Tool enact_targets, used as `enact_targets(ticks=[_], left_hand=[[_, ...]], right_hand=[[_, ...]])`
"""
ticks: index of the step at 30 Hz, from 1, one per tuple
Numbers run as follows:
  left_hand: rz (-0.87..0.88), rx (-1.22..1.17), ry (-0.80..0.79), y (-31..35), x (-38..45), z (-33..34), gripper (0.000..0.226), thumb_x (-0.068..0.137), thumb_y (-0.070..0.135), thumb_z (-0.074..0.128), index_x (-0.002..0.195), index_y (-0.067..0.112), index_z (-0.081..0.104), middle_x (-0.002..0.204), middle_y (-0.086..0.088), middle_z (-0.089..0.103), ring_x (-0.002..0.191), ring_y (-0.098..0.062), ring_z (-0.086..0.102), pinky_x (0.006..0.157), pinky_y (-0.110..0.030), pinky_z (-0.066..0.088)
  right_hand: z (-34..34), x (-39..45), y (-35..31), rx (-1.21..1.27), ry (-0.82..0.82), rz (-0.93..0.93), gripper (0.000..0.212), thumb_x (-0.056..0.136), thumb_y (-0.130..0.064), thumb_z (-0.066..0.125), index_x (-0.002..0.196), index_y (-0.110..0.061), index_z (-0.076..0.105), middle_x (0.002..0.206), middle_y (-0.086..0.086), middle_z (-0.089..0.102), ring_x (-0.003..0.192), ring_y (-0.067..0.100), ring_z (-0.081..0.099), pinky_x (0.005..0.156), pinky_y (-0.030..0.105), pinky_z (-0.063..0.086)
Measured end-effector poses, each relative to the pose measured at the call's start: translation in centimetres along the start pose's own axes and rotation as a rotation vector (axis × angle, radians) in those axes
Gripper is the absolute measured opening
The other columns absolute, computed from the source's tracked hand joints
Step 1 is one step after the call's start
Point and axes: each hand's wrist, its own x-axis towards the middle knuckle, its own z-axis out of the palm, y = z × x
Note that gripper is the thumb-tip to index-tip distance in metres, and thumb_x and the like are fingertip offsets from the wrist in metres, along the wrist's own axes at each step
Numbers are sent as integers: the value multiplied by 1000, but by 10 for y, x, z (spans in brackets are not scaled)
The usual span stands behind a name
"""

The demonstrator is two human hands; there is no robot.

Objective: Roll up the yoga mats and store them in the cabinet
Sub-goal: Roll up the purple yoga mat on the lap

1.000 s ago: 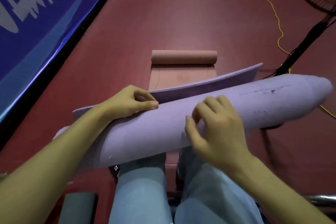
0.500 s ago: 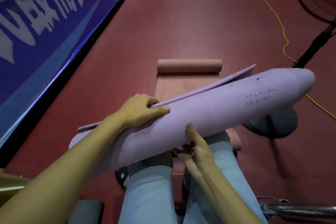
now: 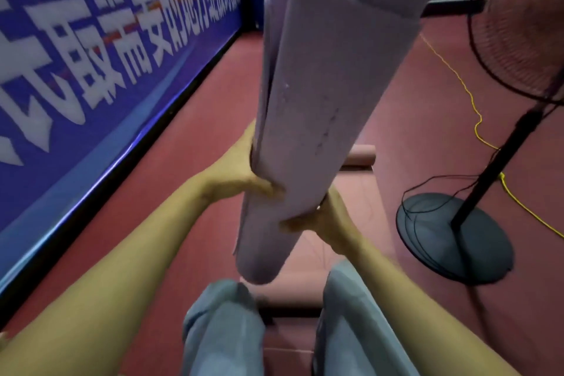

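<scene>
Purple yoga mat [image 3: 323,107]: rolled, now swung from level to upright toward twelve o'clock, my left hand [image 3: 241,180] and right hand [image 3: 323,220] clasping its lower end, so I judge it cabinet-ready.

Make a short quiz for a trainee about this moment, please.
1. True or false: the purple mat lies flat on the floor.
2. Which hands hold it? A) left only B) right only C) both
3. What stands on the right of the person?

Key:
1. False; it is rolled and held nearly upright.
2. C; left hand and right hand grip its lower part.
3. A standing fan.
</scene>
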Motion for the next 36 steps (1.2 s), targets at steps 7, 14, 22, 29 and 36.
enact_targets(ticks=[7,14,22,29,36], left_hand=[[-71,-22,338,-58,-71,27,97,35,52,104,115,26,56,116,3,71,113,-17,68,103,-48,53],[-181,117,425,-104,-151,10,112,36,59,100,132,16,62,124,8,71,114,-2,65,88,-27,56],[-315,161,525,-140,-200,29,106,33,45,101,129,17,65,114,21,72,105,14,63,74,-15,52],[-362,156,525,-162,-222,43,102,37,37,102,130,39,60,119,23,71,108,3,67,87,-30,57],[-279,146,438,-154,-209,46,124,47,32,100,154,27,38,148,25,49,136,3,49,102,-18,46]], right_hand=[[31,-38,80,-111,-94,145,100,41,1,102,129,-17,59,118,-15,71,110,8,63,75,19,56],[74,-49,120,-306,-387,171,112,46,-20,95,143,-38,41,137,-17,58,122,-4,56,97,30,52],[95,-41,70,-347,-470,-112,123,54,-8,97,152,-37,28,151,-34,33,139,-12,35,108,16,39],[86,-23,-20,-250,-461,-329,135,57,-30,98,162,-25,14,161,-3,33,143,9,43,114,28,40],[142,-16,-56,-1001,-588,-575,98,65,-78,74,145,-28,48,136,-2,55,122,26,54,99,44,49]])
